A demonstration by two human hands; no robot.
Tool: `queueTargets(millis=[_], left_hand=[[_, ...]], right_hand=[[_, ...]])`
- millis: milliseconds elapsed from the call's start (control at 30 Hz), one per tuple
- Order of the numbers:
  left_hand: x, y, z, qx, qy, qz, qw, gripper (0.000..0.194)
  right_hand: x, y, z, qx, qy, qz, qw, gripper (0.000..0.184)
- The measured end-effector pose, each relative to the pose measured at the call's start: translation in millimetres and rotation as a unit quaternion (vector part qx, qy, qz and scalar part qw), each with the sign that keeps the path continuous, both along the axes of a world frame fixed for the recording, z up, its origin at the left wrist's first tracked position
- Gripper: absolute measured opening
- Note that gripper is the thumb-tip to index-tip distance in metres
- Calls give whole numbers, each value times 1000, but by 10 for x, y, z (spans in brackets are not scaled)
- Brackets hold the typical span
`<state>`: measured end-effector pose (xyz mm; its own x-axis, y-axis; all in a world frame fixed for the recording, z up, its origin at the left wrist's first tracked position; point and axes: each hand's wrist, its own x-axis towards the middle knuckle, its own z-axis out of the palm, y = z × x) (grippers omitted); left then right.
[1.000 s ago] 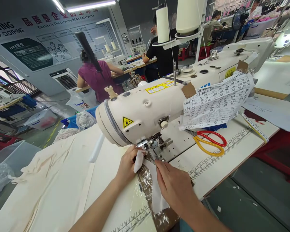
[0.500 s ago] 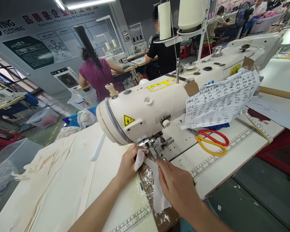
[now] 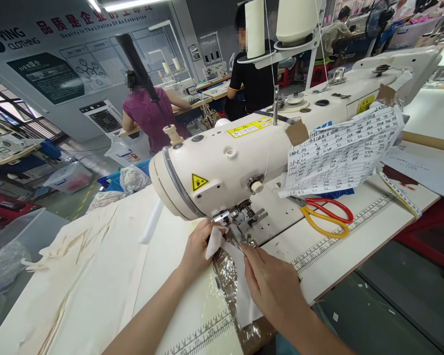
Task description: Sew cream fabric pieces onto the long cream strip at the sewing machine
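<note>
Under the head of the cream sewing machine point(image 3: 222, 172), my left hand point(image 3: 196, 249) is closed on the folded end of a white fabric strip point(image 3: 246, 301), close to the needle area. The strip runs from there down toward the table's front edge, beneath my right hand point(image 3: 276, 278). My right thumb and fingers pinch a thin metal tool point(image 3: 238, 239), which looks like tweezers; its tip points at the presser foot area. Shiny clear plastic point(image 3: 227, 271) covers the table under the strip. Exactly where the needle meets the fabric is hidden.
Red-and-yellow-handled scissors point(image 3: 327, 217) lie right of the machine, near a tape measure point(image 3: 399, 195). A handwritten sheet point(image 3: 344, 150) hangs on the machine. Cream fabric pieces point(image 3: 70, 266) are spread at left. Thread cones point(image 3: 255, 29) stand above. Two people sit at machines beyond.
The view has shifted slightly, so the machine sits a little further right. Both hands keep their hold, with almost no movement of the strip.
</note>
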<state>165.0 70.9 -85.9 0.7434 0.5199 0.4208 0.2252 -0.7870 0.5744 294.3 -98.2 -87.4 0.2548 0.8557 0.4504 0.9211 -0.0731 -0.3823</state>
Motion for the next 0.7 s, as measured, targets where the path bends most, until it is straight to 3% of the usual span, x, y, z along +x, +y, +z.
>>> queueTargets(millis=[700], left_hand=[[13, -28, 62, 31, 21, 2, 999, 20]], right_hand=[[-7, 59, -10, 8, -10, 0, 1000, 31]])
